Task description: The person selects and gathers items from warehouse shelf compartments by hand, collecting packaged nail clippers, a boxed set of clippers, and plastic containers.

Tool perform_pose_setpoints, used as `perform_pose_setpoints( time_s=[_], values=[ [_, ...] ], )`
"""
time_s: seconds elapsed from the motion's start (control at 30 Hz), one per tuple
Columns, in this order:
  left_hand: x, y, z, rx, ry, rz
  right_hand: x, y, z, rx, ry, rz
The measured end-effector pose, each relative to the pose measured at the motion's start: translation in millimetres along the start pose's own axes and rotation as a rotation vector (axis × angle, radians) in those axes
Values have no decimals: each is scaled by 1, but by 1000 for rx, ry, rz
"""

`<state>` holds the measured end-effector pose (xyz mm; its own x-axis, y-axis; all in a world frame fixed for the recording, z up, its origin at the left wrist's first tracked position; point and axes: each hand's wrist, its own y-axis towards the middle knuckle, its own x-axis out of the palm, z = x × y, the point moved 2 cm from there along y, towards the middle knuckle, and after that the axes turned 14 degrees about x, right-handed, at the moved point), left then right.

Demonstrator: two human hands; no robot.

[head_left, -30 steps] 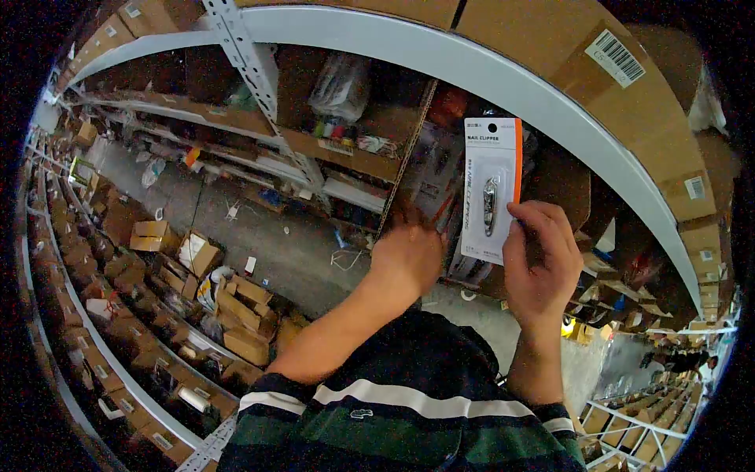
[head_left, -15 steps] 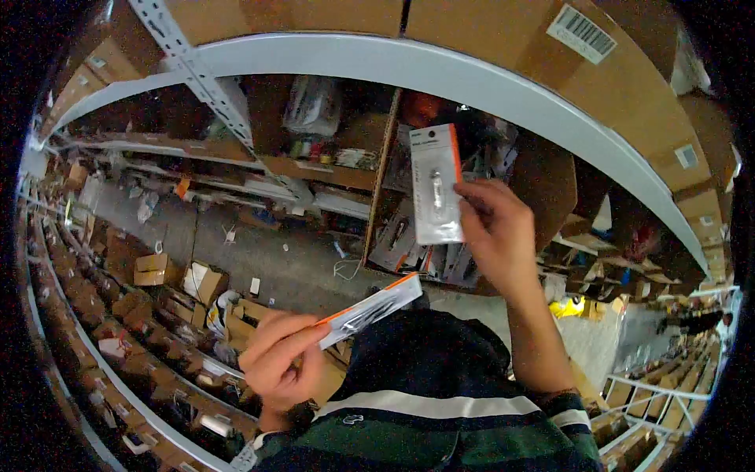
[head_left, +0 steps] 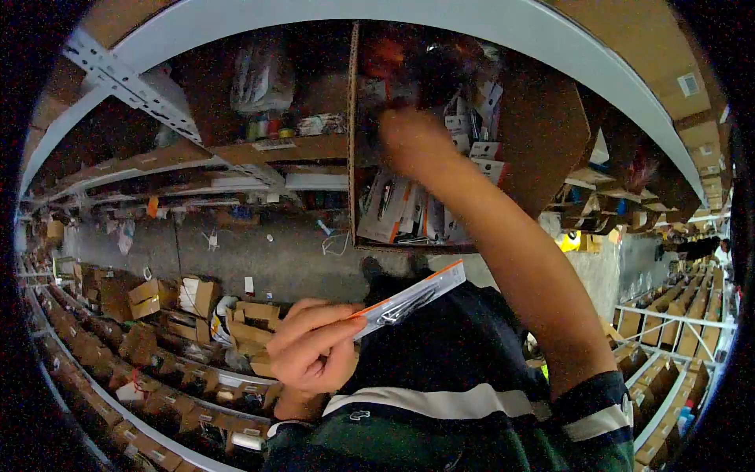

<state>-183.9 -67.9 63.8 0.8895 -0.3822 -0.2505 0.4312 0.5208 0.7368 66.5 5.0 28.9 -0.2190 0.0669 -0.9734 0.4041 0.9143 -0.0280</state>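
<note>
- Currently, nearest of all, the striped shirt (head_left: pixel 440 401) fills the bottom of the view, and the left hand (head_left: pixel 314 346) is just beside it on the left, thumb and fingers pinching one end of an orange-edged packet (head_left: pixel 413 299).
- That packet tilts up towards the right, seen almost edge-on in front of the dark cloth; its pinched hold matches half a second ago.
- Farther in, the open cardboard box (head_left: pixel 543 118) shows more of its inside than before, with carded packs (head_left: pixel 389 204) leaning along its near side and others right of the wrist.
- The main change is the right hand (head_left: pixel 421 141): half a second ago it held up a card in front of the box; now it reaches into the far left part, blurred. I cannot tell whether its fingers are closed, or on what.
- So only the left hand's packet is plainly held out now, and the handling on the right seems to have moved inside the box.
- Beyond the box's left wall, a plastic-wrapped bundle (head_left: pixel 263 79) sits on the neighbouring shelf, and a perforated upright (head_left: pixel 134 86) stands farther left.
</note>
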Motion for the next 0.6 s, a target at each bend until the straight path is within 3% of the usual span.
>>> perform_pose_setpoints(
  time_s=[0.07, 0.13, 0.2, 0.27, 0.33, 0.4, 0.47, 0.53, 0.57, 0.6],
  values=[
    [-1, 1, -1, 0, 6, -5, -19, -11, -12, 7, -115, -89],
    [-3, -1, -4, -7, 33, 7, -29, -25, -12, -60, 49, 25],
    [-3, -2, -1, -118, 58, 98, -54, -56, -7, -342, 531, 173],
    [-7, -8, -5, -226, 93, 156, -71, -99, 2, -53, 1050, -263],
    [-2, -6, -3, -328, 95, 250, -72, -126, 15, -83, 1121, -415],
    [10, 3, 0, -503, -72, 381, -69, -137, 20, -56, 1042, -393],
    [17, 5, -2, -513, -85, 381, -59, -141, 28, -55, 1042, -362],
    [26, 11, -3, -514, -130, 372, -51, -141, 41, 129, 1190, -472],
    [29, 13, -1, -505, -118, 373, -53, -141, 43, 114, 1198, -472],
    [34, 15, 2, -522, -139, 326, -56, -141, 47, 142, 1250, -372]
  ],
)
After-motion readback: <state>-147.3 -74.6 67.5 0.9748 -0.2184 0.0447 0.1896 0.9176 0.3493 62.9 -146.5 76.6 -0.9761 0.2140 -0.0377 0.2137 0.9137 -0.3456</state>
